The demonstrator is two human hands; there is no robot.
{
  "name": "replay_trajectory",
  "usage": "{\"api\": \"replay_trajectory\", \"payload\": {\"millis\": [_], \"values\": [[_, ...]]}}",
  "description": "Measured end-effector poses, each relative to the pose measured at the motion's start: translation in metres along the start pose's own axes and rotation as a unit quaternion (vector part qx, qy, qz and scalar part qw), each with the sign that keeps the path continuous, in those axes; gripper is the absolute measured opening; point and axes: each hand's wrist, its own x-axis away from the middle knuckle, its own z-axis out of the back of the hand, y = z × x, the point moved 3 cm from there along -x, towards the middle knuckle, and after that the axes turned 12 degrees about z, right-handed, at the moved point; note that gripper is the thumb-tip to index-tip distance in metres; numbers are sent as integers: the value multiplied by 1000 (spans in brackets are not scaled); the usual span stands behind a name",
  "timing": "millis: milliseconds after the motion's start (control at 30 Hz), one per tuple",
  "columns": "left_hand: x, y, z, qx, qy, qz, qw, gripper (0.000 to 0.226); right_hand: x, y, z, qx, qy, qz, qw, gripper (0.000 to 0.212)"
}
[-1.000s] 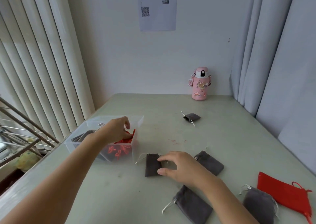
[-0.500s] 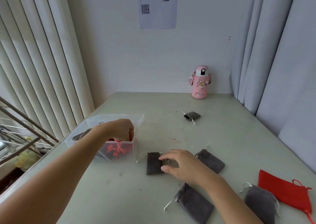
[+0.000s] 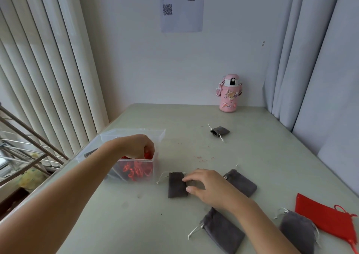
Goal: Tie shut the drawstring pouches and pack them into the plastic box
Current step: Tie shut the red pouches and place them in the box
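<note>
A clear plastic box (image 3: 134, 132) stands at the left of the table with red pouches (image 3: 137, 171) inside. My left hand (image 3: 136, 147) reaches down into it, fingers curled round a red pouch. My right hand (image 3: 210, 187) rests with relaxed fingers on the right edge of a flat grey pouch (image 3: 175, 185) beside the box. Other grey pouches lie nearby: one behind my right hand (image 3: 241, 182), one under my forearm (image 3: 221, 232), one at the right (image 3: 297, 232). A tied grey pouch (image 3: 220, 131) lies farther back. A flat red pouch (image 3: 326, 216) lies at the far right.
A pink bottle (image 3: 229, 93) stands at the back against the wall. Vertical blinds and a metal rail run along the left table edge. Curtains hang close on the right.
My left hand has sunk deeper into the box with the red pouch. My right hand stays on the grey pouch, barely shifted.
</note>
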Motion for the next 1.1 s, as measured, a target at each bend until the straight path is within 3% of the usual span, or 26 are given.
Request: {"api": "replay_trajectory", "payload": {"millis": [200,433,567,700,867,967,1033,1100], "values": [[-3,0,-3,-38,5,-25,999,41,0,-1,1,-2,5,3,1000,29],[-3,4,-7,-51,-94,5,994,13,0,-1,1,3,1,3,1000,29],[-10,7,-8,-73,-120,42,989,38,1,-4,3,6,-11,-1,1000,30],[-13,15,-8,-94,-118,57,987,27,4,-4,12,15,-14,-16,1000,31],[-5,12,19,21,-58,88,994,14,10,-1,43,51,39,-67,996,25],[7,24,37,103,140,96,980,17,25,15,68,117,68,-161,978,21],[22,49,38,155,218,54,962,13,40,28,80,173,42,-243,953,28],[36,82,29,217,211,-18,953,9,56,41,89,181,2,-314,932,32]]}}
